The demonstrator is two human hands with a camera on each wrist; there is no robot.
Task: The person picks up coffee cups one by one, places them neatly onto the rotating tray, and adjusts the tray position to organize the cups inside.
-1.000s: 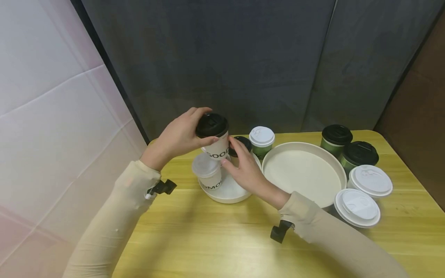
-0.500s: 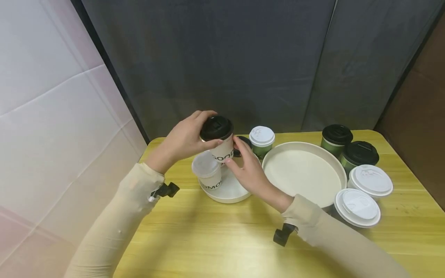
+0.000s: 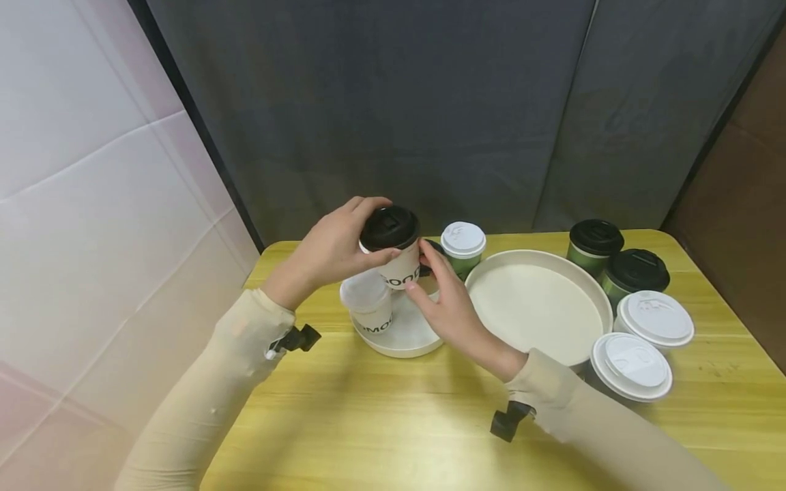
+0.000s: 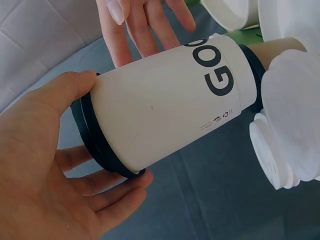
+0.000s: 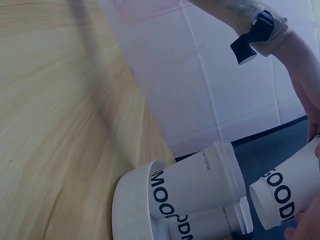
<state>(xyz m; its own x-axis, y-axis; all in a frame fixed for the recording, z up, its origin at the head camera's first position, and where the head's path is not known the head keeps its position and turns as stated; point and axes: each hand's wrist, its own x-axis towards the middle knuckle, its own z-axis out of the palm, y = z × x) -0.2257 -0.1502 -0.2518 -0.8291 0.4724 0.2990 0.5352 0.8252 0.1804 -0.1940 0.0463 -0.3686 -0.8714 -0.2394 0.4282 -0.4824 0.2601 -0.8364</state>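
Observation:
My left hand grips a white paper coffee cup by its black lid, with thumb and fingers around the rim. The cup hangs above a small round white tray, its printed letters facing me. My right hand is at the cup's right side, thumb near its base; in the left wrist view its fingers look fairly straight along the cup. A white-lidded cup stands on the tray. The right wrist view shows another white-lidded cup beside it. A second black-lidded cup is partly hidden behind my right hand.
A larger round cream tray lies right of the small one. A green cup with a white lid stands behind. Along the right are two black-lidded green cups and two white-lidded cups. A dark wall rises behind the table.
Both hands and the black-lidded cup have shifted to the right and slightly down over the small tray. The other cups and the trays stay where they were.

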